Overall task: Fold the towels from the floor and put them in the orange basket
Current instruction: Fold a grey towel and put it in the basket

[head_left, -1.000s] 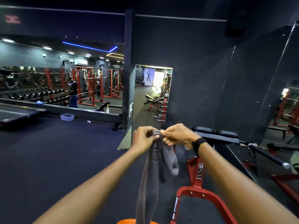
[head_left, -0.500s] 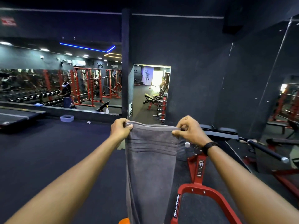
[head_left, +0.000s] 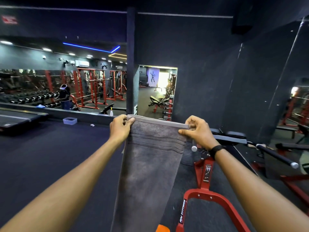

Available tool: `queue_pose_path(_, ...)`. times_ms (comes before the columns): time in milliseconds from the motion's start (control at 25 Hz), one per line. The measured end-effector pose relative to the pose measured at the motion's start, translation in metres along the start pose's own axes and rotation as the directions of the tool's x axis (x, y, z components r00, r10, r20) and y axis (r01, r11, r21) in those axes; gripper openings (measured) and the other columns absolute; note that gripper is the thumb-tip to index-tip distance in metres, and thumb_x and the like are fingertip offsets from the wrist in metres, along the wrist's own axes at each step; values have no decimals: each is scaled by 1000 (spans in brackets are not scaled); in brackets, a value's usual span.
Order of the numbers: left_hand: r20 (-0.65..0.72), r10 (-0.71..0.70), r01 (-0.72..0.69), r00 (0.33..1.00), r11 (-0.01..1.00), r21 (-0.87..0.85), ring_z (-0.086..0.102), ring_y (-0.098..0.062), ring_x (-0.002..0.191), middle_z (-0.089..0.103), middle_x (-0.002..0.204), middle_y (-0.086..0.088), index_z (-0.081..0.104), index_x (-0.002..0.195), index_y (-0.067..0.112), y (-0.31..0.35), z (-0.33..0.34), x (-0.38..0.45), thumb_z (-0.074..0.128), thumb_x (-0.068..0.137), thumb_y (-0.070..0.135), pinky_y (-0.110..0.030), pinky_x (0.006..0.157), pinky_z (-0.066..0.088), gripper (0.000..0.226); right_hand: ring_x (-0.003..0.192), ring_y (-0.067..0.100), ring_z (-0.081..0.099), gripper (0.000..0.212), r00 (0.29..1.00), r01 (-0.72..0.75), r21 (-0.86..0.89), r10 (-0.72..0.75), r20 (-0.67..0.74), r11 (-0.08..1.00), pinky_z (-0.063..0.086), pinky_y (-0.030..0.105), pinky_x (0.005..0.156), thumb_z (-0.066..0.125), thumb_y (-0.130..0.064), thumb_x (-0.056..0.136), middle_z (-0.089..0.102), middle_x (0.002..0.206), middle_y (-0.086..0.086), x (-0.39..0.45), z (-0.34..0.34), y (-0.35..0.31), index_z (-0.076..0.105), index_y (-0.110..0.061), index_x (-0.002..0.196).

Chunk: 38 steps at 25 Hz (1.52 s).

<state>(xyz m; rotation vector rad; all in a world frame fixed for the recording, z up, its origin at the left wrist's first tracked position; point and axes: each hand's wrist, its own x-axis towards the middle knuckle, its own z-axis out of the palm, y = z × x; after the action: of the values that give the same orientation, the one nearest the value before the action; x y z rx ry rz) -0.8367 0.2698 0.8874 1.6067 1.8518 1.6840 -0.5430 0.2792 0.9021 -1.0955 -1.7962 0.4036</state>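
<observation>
A grey towel (head_left: 150, 164) hangs flat and long in front of me, held up at chest height. My left hand (head_left: 119, 128) pinches its top left corner. My right hand (head_left: 197, 129) pinches the top right corner, a black band on that wrist. The towel's top edge is stretched straight between both hands. Only a small piece of the orange basket (head_left: 163, 228) shows at the bottom edge, just right of the hanging towel; the towel hides the rest.
A red machine frame (head_left: 205, 195) with a black bar (head_left: 275, 156) stands close on my right. Dark gym floor (head_left: 50, 156) spreads to the left, with a small white tub (head_left: 69, 121) by the mirror wall. A person (head_left: 64, 96) appears far off among dumbbell racks.
My hands moved apart from a bunched grip, spreading the towel open into a flat hanging sheet. In the last half second they widened slightly more.
</observation>
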Motion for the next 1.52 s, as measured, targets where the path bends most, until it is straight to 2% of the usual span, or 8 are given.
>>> queue_pose_path(240, 544, -215, 160, 811, 976, 148, 46, -19, 56, 48, 61, -7, 56, 68, 9, -5, -13, 8, 65, 90, 28, -27, 60, 43, 30, 46, 8, 54, 35, 902, -202, 19, 178, 394, 979, 45, 23, 44, 83, -4, 68, 59, 51, -5, -10, -10, -7, 53, -12, 85)
queue_pose_path(440, 372, 155, 125, 915, 769, -627, 66, -14, 80, 71, 93, -1, 59, 105, 15, 83, -33, 46, 73, 82, 25, -27, 65, 53, 30, 79, 11, 67, 27, 989, -143, 433, 112, 96, 890, 47, 24, 62, 75, -17, 81, 73, 90, -3, 36, -46, -56, 57, -23, 101)
queue_pose_path(720, 702, -129, 405, 700, 881, -242, 64, -14, 74, 70, 81, 1, 66, 89, 18, 27, -3, -5, 84, 65, 36, -30, 69, 49, 34, 60, 6, 50, 28, 909, -367, 238, 293, 295, 899, 39, 18, 51, 66, -17, 89, 55, 65, 1, -10, -28, -4, 57, -2, 68)
queue_pose_path(880, 733, -285, 566, 617, 808, -161, 57, -4, 42, 65, 53, 4, 62, 67, 16, 26, 3, -9, 56, 95, 16, -18, 40, 48, 29, 81, 21, 51, 44, 853, -516, 306, 446, 272, 800, 37, 34, 66, 71, -37, 65, 59, 83, 12, -9, -27, 6, 66, 0, 89)
queue_pose_path(1040, 771, -362, 707, 524, 689, -157, 60, -9, 41, 64, 51, 1, 63, 67, 16, 33, 10, -20, 50, 96, 33, -23, 42, 53, 36, 88, 29, 66, 25, 709, -693, 499, 619, 339, 520, 53, 36, 74, 58, -27, 92, 71, 98, 15, -5, -14, 24, 65, -6, 105)
queue_pose_path(1160, 807, -387, 685, 446, 728, -29, 61, -9, 42, 67, 58, 1, 67, 81, 15, 33, 10, -33, 56, 93, 29, -20, 40, 51, 21, 85, 28, 68, 22, 649, -760, 361, 659, 380, 540, 58, 34, 67, 52, -21, 97, 70, 101, 16, -13, -8, 32, 62, -6, 108)
queue_pose_path(1320, 805, -319, 830, 501, 441, -342, 66, -19, 54, 70, 64, -5, 68, 85, 12, 33, 11, -19, 60, 86, 46, -27, 55, 56, 34, 50, 10, 58, 25, 671, -738, 482, 591, 447, 473, 44, 21, 45, 53, -31, 96, 65, 63, 0, -2, -29, 7, 64, -13, 82)
queue_pose_path(1520, 842, -262, 204, 471, 961, 185, 43, -11, 56, 59, 71, 0, 75, 94, 17, 1, -2, -34, 84, 31, 69, -23, 49, 27, 82, 72, 11, 66, 38, 616, -693, 55, 551, 563, 718, 56, 27, 67, 64, -26, 90, 71, 85, 1, -27, -19, 12, 63, -2, 120)
